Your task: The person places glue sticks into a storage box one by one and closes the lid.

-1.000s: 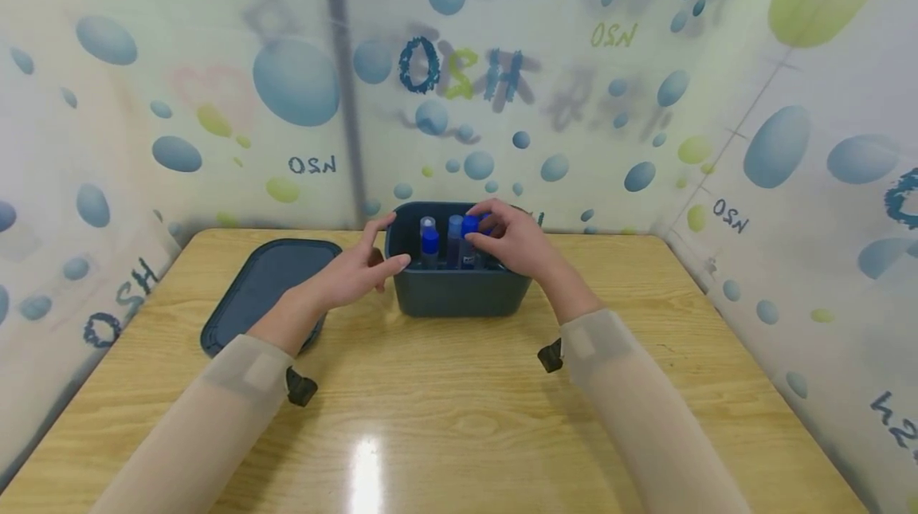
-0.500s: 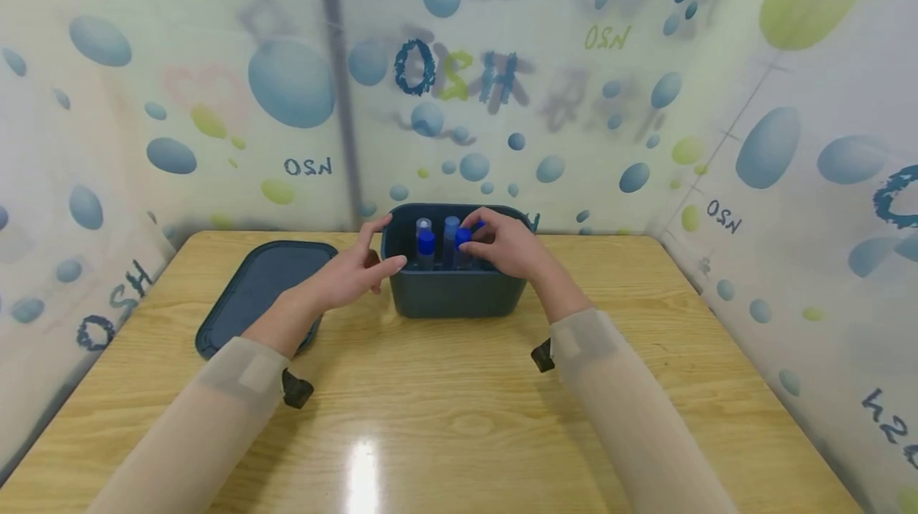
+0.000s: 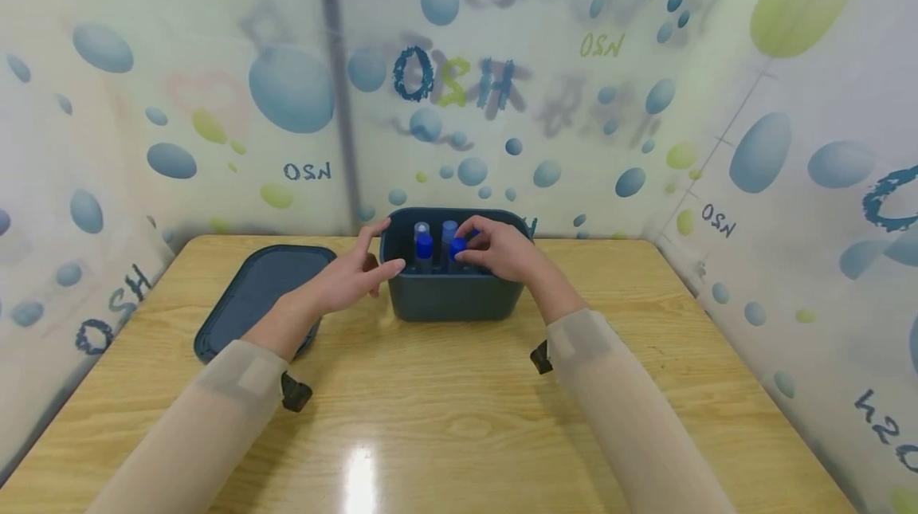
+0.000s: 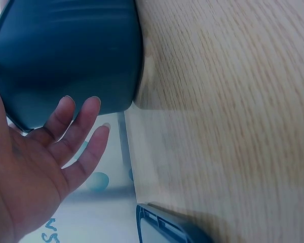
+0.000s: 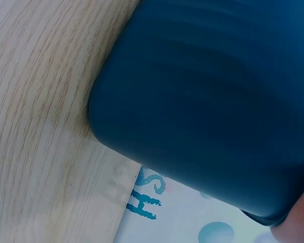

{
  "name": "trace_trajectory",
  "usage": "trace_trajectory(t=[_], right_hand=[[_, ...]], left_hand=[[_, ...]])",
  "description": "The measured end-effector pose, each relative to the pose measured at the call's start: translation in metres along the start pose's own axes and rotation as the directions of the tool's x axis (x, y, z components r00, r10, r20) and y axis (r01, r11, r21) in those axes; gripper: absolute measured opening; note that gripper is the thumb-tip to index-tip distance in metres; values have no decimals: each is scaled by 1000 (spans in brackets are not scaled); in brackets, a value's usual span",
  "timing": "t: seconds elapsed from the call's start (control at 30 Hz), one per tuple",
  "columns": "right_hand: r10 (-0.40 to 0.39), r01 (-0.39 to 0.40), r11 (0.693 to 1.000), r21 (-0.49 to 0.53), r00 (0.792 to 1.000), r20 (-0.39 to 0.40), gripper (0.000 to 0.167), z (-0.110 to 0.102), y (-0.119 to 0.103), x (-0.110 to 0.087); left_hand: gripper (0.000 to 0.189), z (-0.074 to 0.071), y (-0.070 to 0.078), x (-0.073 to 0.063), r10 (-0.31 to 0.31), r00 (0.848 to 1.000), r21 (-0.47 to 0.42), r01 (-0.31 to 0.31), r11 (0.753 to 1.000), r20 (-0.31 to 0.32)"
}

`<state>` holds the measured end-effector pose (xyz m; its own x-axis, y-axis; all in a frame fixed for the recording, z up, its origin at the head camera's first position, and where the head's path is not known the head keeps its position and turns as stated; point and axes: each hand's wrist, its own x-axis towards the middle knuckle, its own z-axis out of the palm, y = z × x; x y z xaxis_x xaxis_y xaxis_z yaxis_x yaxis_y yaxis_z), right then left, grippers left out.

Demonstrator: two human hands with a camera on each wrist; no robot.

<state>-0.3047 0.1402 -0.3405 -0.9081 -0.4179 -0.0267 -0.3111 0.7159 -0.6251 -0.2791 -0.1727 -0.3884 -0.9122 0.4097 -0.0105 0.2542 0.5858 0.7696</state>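
Note:
A dark blue-grey box (image 3: pixel 455 300) stands at the back of the table, holding several upright tubes. My right hand (image 3: pixel 502 251) reaches over its right side, and thumb and fingers pinch the blue cap of a tube (image 3: pixel 457 248) inside. The lower part of that tube is hidden by the front wall. To its left stand another blue-capped tube (image 3: pixel 425 248) and a paler-topped tube (image 3: pixel 449 232). My left hand (image 3: pixel 351 279) rests at the box's left end, thumb and index finger spread along the rim. In the left wrist view its other fingers (image 4: pixel 80 124) extend loosely beside the wall.
A dark flat lid (image 3: pixel 265 299) lies on the wooden table (image 3: pixel 430 410), left of the box and partly under my left forearm. A patterned wall (image 3: pixel 459 100) rises right behind the box, with another wall on either side.
My right hand has lowered the blue-capped tube deeper into the box and slightly left. The left hand stays at the rim. The head view has shifted a little.

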Motion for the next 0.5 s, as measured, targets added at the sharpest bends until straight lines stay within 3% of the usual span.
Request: trace_trajectory(t=[0.5], right_hand=[[-15,15,1000,1,1000,12,30,0,1,1]], left_hand=[[90,1,-3,1,3,1000,0,-3,1000,1]])
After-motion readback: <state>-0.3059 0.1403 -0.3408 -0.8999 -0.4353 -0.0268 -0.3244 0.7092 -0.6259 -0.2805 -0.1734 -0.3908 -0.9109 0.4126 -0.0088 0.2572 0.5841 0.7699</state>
